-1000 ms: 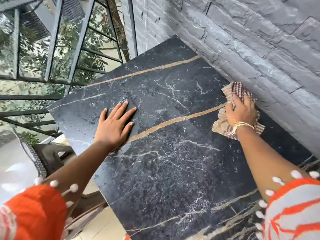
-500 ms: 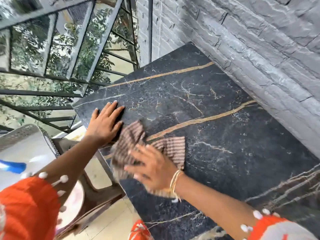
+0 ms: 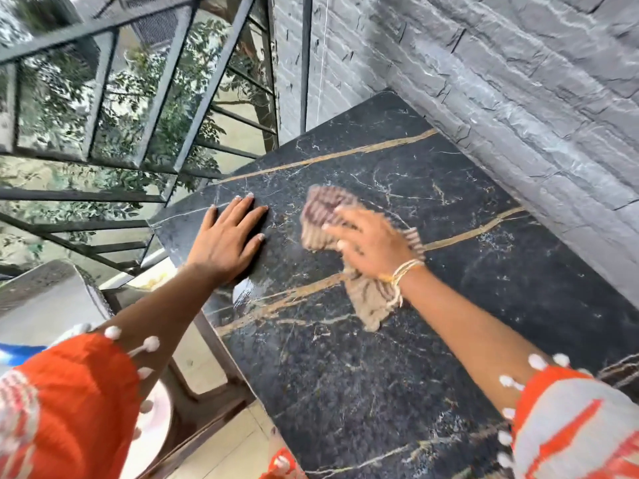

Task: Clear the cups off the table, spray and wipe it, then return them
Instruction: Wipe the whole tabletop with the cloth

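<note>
Striped cloth (image 3: 349,250) lies crumpled on black marble table (image 3: 380,375).

I check the head view for writing and find no legible text, label, brand, number or sign anywhere. The dark marbled table (image 3: 397,357) at centre carries only gold and white veins. The striped cloth (image 3: 325,216) at mid-frame is motion-blurred; I make out stripes, no print. The grey stone wall (image 3: 518,98) at upper right bears no lettering. The orange sleeves along the lower edge show pattern only. Nothing to record.
</note>
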### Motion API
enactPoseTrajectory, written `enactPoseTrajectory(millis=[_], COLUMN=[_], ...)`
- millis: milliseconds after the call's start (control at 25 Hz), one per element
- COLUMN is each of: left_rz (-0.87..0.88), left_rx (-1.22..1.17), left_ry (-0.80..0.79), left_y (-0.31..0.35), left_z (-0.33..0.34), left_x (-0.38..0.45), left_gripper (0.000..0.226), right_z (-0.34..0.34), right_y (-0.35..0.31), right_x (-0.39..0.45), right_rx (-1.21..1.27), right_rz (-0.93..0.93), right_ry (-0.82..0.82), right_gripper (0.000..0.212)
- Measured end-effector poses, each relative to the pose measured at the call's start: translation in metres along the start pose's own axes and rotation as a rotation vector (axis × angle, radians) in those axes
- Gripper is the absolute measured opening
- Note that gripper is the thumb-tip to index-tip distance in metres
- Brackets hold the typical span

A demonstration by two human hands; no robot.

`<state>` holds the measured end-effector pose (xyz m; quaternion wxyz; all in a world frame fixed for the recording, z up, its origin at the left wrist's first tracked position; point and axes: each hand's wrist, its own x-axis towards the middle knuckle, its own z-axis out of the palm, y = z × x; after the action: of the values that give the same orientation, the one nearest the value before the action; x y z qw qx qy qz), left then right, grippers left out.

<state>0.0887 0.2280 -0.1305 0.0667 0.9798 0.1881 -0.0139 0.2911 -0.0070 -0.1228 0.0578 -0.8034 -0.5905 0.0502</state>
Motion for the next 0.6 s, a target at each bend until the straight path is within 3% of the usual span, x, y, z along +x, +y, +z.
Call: enactPoseTrajectory(millis=[200, 320, 480, 600], left_rz=[-0.014, -0.023, -0.041, -0.035], left_rx=[-0.105, -0.101, -0.116, -0.253], left_ry=[0.022, 0.068, 0.094, 0.168], left_y=[0.01, 0.009, 0.009, 0.01], left_z=[0.002, 0.008, 0.01, 0.006], left_x=[0.044, 0.05, 0.046, 0.049], left_gripper=[0.06, 0.061, 0.058, 0.052], right_z=[-0.026, -0.027, -0.022, -0.014], right_y=[0.139, 0.192, 0.173, 0.11], right_x=[-0.009, -0.035, -0.024, 0.019], right_rx=[-0.009, 0.019, -0.01, -0.049], right_rz=[0.657, 0.869, 0.996, 0.748], right_ry=[0.105, 0.145, 0.193, 0.235], right_gripper=[0.044, 0.046, 0.051, 0.043])
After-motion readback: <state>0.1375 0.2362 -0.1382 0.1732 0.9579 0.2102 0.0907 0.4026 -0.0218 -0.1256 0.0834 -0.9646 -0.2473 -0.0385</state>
